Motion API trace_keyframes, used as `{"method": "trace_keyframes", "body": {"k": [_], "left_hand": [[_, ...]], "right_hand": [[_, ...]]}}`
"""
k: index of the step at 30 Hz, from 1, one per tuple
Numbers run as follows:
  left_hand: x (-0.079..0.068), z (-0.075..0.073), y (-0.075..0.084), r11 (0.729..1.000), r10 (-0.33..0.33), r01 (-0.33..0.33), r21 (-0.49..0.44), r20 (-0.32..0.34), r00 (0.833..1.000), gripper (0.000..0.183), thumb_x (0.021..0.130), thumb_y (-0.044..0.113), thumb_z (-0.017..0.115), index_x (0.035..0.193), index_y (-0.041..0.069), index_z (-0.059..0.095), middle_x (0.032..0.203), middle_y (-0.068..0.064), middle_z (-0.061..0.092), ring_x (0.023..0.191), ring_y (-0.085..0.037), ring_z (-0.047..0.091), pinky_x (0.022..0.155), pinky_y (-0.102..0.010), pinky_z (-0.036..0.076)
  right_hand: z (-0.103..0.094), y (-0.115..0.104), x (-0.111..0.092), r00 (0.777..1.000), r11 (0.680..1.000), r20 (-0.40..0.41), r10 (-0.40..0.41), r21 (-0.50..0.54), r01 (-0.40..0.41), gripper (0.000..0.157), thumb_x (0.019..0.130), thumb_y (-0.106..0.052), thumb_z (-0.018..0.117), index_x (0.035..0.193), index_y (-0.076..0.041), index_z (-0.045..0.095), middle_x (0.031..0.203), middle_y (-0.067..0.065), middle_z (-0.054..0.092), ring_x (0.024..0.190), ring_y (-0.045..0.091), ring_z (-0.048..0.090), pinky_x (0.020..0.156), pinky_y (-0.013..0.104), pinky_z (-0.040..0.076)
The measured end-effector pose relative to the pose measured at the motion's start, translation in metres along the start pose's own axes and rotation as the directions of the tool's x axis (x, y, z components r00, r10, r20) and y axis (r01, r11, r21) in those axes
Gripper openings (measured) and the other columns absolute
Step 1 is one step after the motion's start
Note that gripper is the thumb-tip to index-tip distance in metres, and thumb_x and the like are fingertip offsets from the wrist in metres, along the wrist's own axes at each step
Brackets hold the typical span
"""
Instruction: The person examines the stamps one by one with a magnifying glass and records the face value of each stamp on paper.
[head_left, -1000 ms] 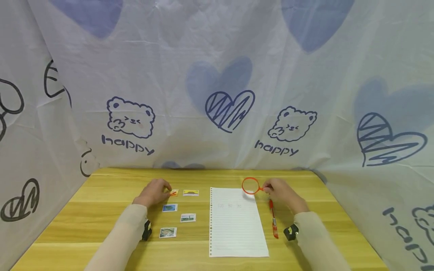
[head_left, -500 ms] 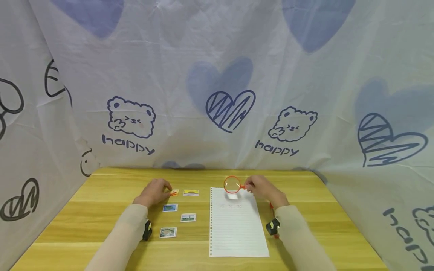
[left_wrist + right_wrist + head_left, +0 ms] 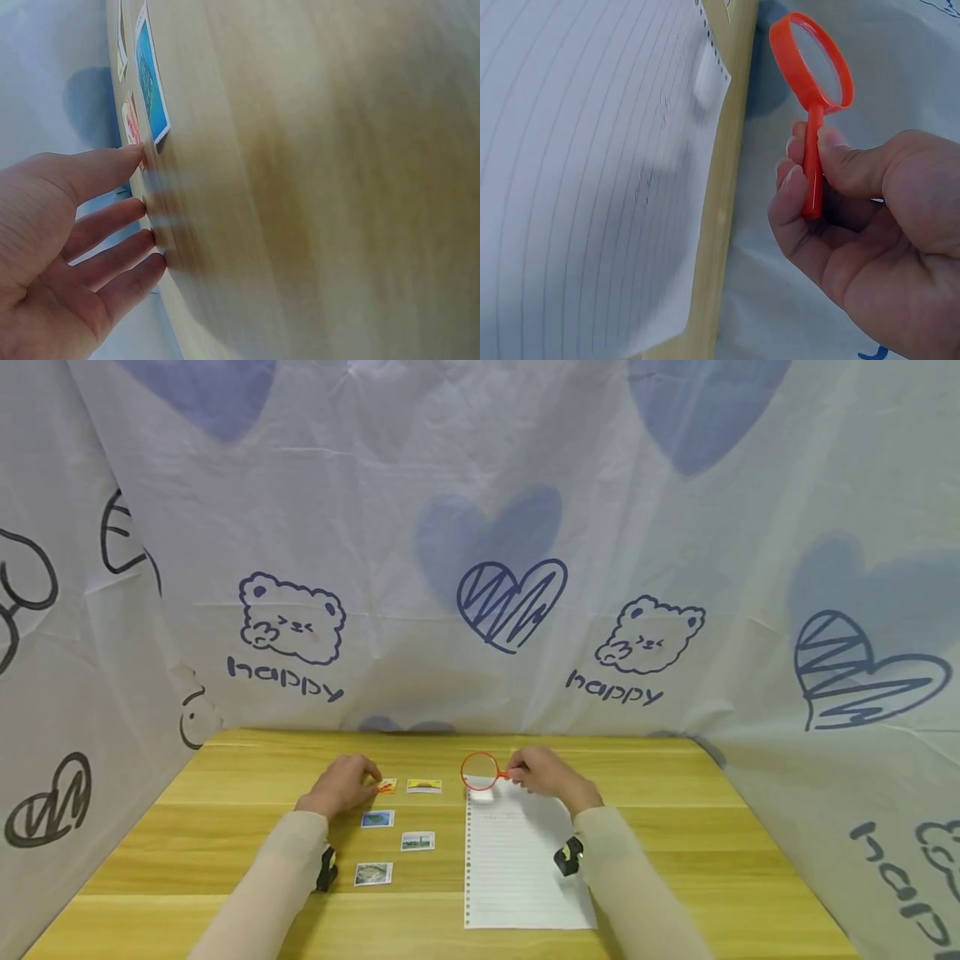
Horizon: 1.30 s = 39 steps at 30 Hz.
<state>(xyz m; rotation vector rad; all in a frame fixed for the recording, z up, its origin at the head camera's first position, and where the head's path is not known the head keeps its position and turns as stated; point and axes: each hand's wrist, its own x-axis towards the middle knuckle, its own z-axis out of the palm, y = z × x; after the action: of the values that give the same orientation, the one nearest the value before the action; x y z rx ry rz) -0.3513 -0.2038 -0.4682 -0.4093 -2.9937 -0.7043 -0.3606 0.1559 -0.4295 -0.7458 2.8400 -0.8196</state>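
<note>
My left hand (image 3: 345, 785) rests at the table's far left with fingers extended. Its thumb touches the edge of a red-and-yellow stamp (image 3: 386, 786), partly covered by the hand. Nearby on the wood lie a yellow stamp (image 3: 424, 786), a blue stamp (image 3: 378, 818), a green landscape stamp (image 3: 417, 841) and a greyish-green stamp (image 3: 373, 873). Between thumb and curled fingers, my right hand (image 3: 546, 772) holds an orange-red magnifying glass (image 3: 814, 157) by its handle. Its lens hovers over the top left corner of a lined sheet (image 3: 517, 877), lens towards the stamps.
Faint handwriting shows near the top of the sheet, whose left edge has punched holes. My right sleeve (image 3: 637, 877) crosses the sheet's right edge. A printed white cloth (image 3: 405, 635) hangs behind the wooden table (image 3: 180, 860).
My right hand has carried the magnifying glass leftward, from the sheet's top right corner to its top left. The red pen is now hidden by the right arm. My left hand has stayed put.
</note>
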Motion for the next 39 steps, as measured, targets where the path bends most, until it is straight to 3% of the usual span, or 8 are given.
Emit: {"method": "trace_keyframes", "body": {"k": [6, 18, 26, 34, 39], "left_hand": [[0.0, 0.001, -0.001, 1.0, -0.002, 0.002, 0.001, -0.006, 1.0, 0.017, 0.09, 0.008, 0.073, 0.106, 0.003, 0.078, 0.123, -0.02, 0.073, 0.118, -0.041, 0.066, 0.105, -0.059, 0.051], [0.0, 0.0, 0.0, 1.0, 0.003, -0.003, -0.005, -0.001, 1.0, 0.018, 0.09, 0.007, 0.073, 0.107, 0.002, 0.078, 0.123, -0.022, 0.073, 0.117, -0.042, 0.066, 0.104, -0.06, 0.051], [0.001, 0.0, -0.001, 1.0, -0.011, 0.011, -0.015, 0.007, 1.0, 0.018, 0.092, 0.009, 0.073, 0.108, 0.003, 0.078, 0.124, -0.02, 0.073, 0.119, -0.041, 0.065, 0.106, -0.059, 0.051], [0.002, 0.001, -0.003, 1.0, -0.014, 0.014, -0.023, 0.006, 1.0, 0.017, 0.092, 0.009, 0.073, 0.107, 0.004, 0.078, 0.124, -0.02, 0.073, 0.119, -0.042, 0.065, 0.106, -0.06, 0.05], [0.001, 0.001, -0.003, 1.0, -0.01, 0.01, -0.019, 0.003, 1.0, 0.017, 0.092, 0.009, 0.073, 0.107, 0.004, 0.078, 0.123, -0.02, 0.073, 0.118, -0.041, 0.065, 0.106, -0.06, 0.051]], "right_hand": [[0.012, -0.012, 0.009, 0.997, 0.997, 0.033, 0.067, 0.044, -0.068, 0.013, 0.102, -0.006, 0.061, 0.099, -0.002, 0.074, 0.088, 0.01, 0.071, 0.071, 0.012, 0.058, 0.063, 0.025, 0.052], [0.031, -0.03, 0.03, 0.996, 0.996, 0.087, 0.007, 0.088, -0.015, 0.017, 0.104, -0.008, 0.059, 0.1, 0.001, 0.073, 0.088, 0.014, 0.071, 0.069, 0.011, 0.056, 0.061, 0.022, 0.051], [0.044, -0.042, 0.042, 0.998, 0.997, 0.064, -0.025, 0.081, 0.02, 0.019, 0.104, -0.008, 0.059, 0.101, 0.002, 0.074, 0.087, 0.017, 0.072, 0.064, 0.01, 0.054, 0.058, 0.02, 0.046], [0.058, -0.052, 0.05, 0.999, 0.997, 0.044, -0.023, 0.072, 0.02, 0.02, 0.104, -0.01, 0.06, 0.098, 0.001, 0.076, 0.081, 0.004, 0.066, 0.069, 0.011, 0.051, 0.062, 0.021, 0.043], [0.066, -0.058, 0.055, 0.999, 0.998, 0.026, -0.018, 0.055, 0.017, 0.019, 0.103, -0.01, 0.061, 0.097, 0.001, 0.075, 0.082, 0.005, 0.066, 0.07, 0.011, 0.05, 0.064, 0.022, 0.043]]}}
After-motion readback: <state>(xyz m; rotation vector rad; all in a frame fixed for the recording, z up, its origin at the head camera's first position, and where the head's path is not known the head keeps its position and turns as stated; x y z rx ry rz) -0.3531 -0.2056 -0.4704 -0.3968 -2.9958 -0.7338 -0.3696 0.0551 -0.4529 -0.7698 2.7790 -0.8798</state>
